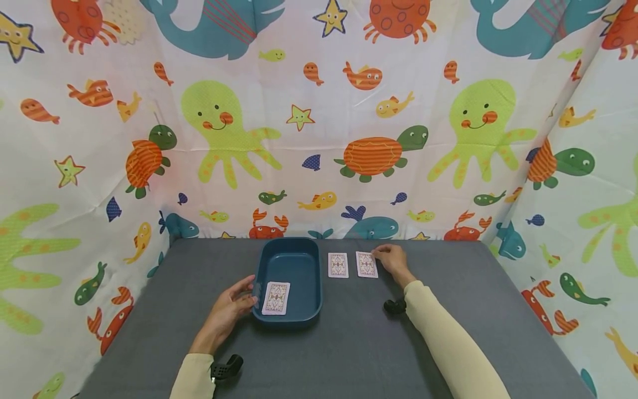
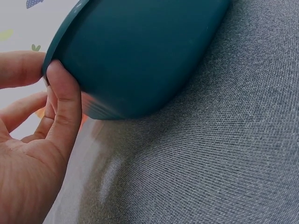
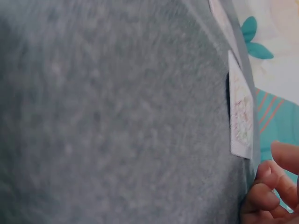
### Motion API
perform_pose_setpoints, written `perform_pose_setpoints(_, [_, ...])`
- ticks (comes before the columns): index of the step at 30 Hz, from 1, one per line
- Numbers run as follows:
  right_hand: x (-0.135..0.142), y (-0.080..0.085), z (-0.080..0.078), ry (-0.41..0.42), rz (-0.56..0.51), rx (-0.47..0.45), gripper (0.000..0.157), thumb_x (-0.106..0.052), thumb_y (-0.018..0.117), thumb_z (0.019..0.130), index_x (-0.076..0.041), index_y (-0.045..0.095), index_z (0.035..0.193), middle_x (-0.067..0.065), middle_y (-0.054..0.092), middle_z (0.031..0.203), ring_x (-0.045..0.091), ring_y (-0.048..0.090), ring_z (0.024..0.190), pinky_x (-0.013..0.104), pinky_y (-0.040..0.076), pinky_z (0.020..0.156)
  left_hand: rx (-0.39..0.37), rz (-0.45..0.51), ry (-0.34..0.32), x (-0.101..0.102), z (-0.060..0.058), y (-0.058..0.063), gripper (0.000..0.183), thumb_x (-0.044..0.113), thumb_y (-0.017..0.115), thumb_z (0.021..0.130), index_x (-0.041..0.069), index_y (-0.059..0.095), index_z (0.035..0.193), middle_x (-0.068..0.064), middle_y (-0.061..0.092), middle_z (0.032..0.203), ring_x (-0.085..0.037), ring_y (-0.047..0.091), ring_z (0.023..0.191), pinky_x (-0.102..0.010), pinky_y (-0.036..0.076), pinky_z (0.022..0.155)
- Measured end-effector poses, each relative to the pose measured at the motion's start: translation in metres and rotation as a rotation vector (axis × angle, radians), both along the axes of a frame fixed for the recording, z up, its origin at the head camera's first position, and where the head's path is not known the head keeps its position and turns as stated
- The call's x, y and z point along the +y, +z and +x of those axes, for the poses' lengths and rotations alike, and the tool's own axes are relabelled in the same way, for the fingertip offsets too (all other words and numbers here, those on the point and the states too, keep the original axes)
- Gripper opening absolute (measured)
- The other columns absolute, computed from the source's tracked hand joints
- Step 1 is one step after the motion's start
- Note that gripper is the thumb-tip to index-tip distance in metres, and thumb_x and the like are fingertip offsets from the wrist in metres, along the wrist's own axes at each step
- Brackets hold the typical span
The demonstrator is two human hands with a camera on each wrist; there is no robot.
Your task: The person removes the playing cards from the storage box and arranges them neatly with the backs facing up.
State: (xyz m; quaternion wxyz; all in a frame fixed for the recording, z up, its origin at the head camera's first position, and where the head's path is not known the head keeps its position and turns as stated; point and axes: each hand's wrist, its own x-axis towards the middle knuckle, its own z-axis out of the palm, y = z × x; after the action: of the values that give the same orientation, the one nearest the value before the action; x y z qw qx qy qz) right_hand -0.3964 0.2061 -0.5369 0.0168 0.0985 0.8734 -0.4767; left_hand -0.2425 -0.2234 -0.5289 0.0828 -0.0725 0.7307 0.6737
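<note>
A blue rectangular tray (image 1: 314,260) with rounded corners stands on the grey table. Inside its near-left part lies a playing card or small stack of cards (image 1: 276,298), patterned back up. My left hand (image 1: 231,310) pinches the tray's left rim; the left wrist view shows the thumb outside the wall and fingers at the rim. Right of the tray, two face-down playing cards lie side by side: a left card (image 1: 338,265) and a right card (image 1: 366,265). My right hand (image 1: 394,261) is at the right card's far-right corner, its fingers loosely bent, with a small gap in the right wrist view.
The grey table (image 1: 339,354) stretches around the tray and cards. A white curtain (image 1: 319,155) printed with sea animals hangs behind the table and along both sides. Dark wrist cameras sit below the left wrist (image 1: 205,338) and right wrist (image 1: 408,281).
</note>
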Motion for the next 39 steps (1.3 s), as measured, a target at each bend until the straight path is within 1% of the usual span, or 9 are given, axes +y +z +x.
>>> perform_pose_setpoints(7, [-0.003,0.003,0.008,-0.020,-0.067,-0.011,0.036,-0.034,0.062,0.095,-0.008,0.066,0.120,0.013,0.064,0.122,0.028,0.062,0.105,0.039,0.049,0.088,0.014,0.020,-0.001,0.000,0.000,-0.003,0.060,0.007,0.061,0.094,0.020,0.042,0.149,-0.010,0.041,0.144,-0.027,0.050,0.123,-0.034,0.050,0.094])
perform_pose_setpoints(11, [-0.005,0.008,0.013,-0.022,-0.097,0.028,0.035,-0.033,0.062,0.096,-0.010,0.065,0.121,0.012,0.066,0.121,0.028,0.063,0.104,0.037,0.050,0.086,0.020,0.025,0.001,0.000,0.000,-0.003,0.060,0.006,0.061,0.093,0.019,0.041,0.149,-0.011,0.041,0.143,-0.025,0.051,0.118,-0.032,0.050,0.091])
perform_pose_setpoints(16, [-0.008,0.019,0.024,0.007,-0.148,0.083,0.033,-0.031,0.062,0.096,-0.010,0.063,0.122,0.012,0.066,0.116,0.027,0.064,0.106,0.035,0.051,0.085,0.020,0.027,0.008,0.000,0.000,-0.002,0.060,0.005,0.060,0.094,0.019,0.041,0.149,-0.011,0.041,0.143,-0.024,0.051,0.116,-0.031,0.049,0.090])
perform_pose_setpoints(21, [-0.010,0.032,0.038,0.033,-0.174,0.103,0.033,-0.033,0.061,0.097,-0.012,0.063,0.122,0.010,0.065,0.112,0.024,0.062,0.102,0.031,0.049,0.080,0.016,0.024,0.014,0.001,0.000,-0.001,0.059,0.006,0.060,0.094,0.020,0.042,0.149,-0.011,0.042,0.143,-0.024,0.051,0.117,-0.032,0.049,0.091])
perform_pose_setpoints(25, [-0.011,0.041,0.050,0.048,-0.182,0.120,0.033,-0.034,0.061,0.097,-0.013,0.063,0.122,0.010,0.066,0.112,0.025,0.062,0.103,0.031,0.049,0.081,0.011,0.020,0.011,0.001,0.001,-0.001,0.059,0.007,0.060,0.094,0.020,0.041,0.149,-0.011,0.041,0.142,-0.024,0.051,0.117,-0.031,0.049,0.091])
perform_pose_setpoints(28, [-0.014,0.046,0.058,0.057,-0.200,0.145,0.034,-0.034,0.062,0.096,-0.012,0.064,0.122,0.010,0.066,0.112,0.025,0.062,0.103,0.033,0.050,0.082,0.011,0.016,0.017,0.000,0.001,-0.002,0.059,0.007,0.061,0.094,0.020,0.042,0.149,-0.011,0.041,0.142,-0.025,0.051,0.117,-0.031,0.049,0.091])
perform_pose_setpoints(30, [-0.018,0.049,0.062,0.060,-0.215,0.162,0.033,-0.033,0.064,0.095,-0.011,0.065,0.121,0.009,0.067,0.111,0.021,0.061,0.101,0.033,0.050,0.081,0.014,0.011,0.018,0.000,0.002,-0.001,0.059,0.007,0.060,0.094,0.020,0.042,0.149,-0.011,0.041,0.143,-0.025,0.050,0.117,-0.031,0.049,0.091])
perform_pose_setpoints(35, [-0.027,0.058,0.073,0.073,-0.231,0.205,0.033,-0.030,0.066,0.094,-0.008,0.066,0.119,0.009,0.068,0.108,0.014,0.060,0.092,0.030,0.049,0.079,0.015,0.015,0.017,0.001,0.001,-0.002,0.059,0.007,0.060,0.094,0.020,0.042,0.149,-0.011,0.042,0.141,-0.024,0.050,0.116,-0.031,0.048,0.092])
perform_pose_setpoints(39, [-0.036,0.067,0.083,0.097,-0.236,0.224,0.034,-0.028,0.067,0.093,-0.006,0.066,0.119,0.011,0.068,0.107,0.015,0.059,0.090,0.029,0.048,0.079,0.022,0.016,0.014,0.002,0.000,-0.003,0.059,0.007,0.061,0.094,0.019,0.042,0.149,-0.010,0.042,0.142,-0.024,0.050,0.117,-0.034,0.049,0.095])
